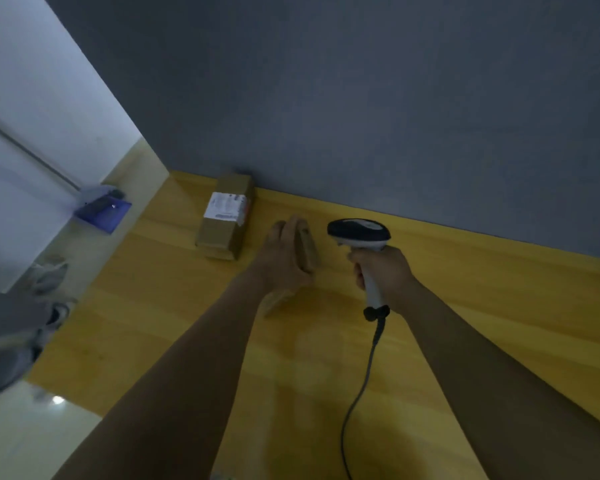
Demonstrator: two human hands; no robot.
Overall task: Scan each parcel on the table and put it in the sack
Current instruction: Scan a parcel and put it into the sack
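Presently, head view, sole entry.

Hazards:
- Missed read. The small parcel [308,245] stands tilted on edge on the table [465,289], just left of the scanner [359,233]. No label shows on its visible face, so the scanner head may be aimed at bare cardboard and the code go unread.
- Slip. The hold on the small parcel looks light, so a turn toward the scanner could let it topple flat.
- Snag. The scanner cable [362,372] trails across the table toward the near edge. A sweep of the forearm could catch it and jerk the aim.
- Omission. A second parcel [224,216], its label facing up, lies against the wall well left of the hands. It could be passed over.

Pose:
- Left hand [284,252]: arm extended and palm turned inward. The fingers lie nearly straight along the small parcel's far face. The thumb seems to close on the near edge in a pinch, though blur makes this uncertain.
- Right hand [383,271]: arm extended, fingers clenched round the scanner handle. The scanner head is raised above the fist and points away from the person and leftward.

Also noted: grey cloth [11,327] off the table's left edge.
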